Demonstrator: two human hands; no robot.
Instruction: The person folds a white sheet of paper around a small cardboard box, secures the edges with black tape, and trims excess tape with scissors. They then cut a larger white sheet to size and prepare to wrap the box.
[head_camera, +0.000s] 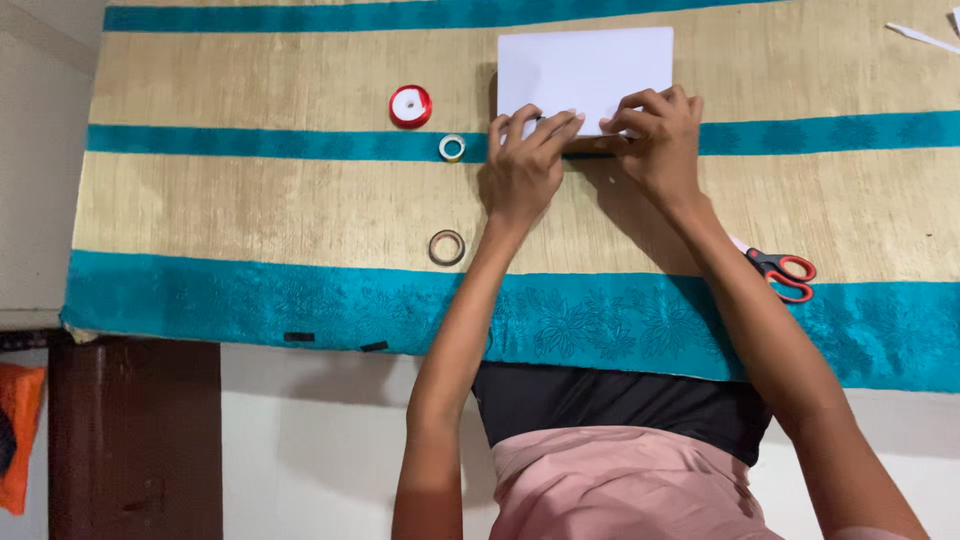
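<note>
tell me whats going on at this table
A person presses both hands on the near edge of a white sheet of paper lying on a beige and teal cloth. The left hand and right hand sit side by side. A red ribbon spool, two tape rolls and red-handled scissors lie untouched nearby.

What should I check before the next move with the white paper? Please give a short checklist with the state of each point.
1. Both hands on the paper: left hand and right hand press the near edge of the white paper. Ok.
2. Paper lies flat on the striped cloth: ok.
3. Scissors within reach, beside the right forearm: ok.
4. Red ribbon spool and two tape rings lie apart from the paper: ok.
5. Fold line under the fingers: cannot tell, hidden.
</note>
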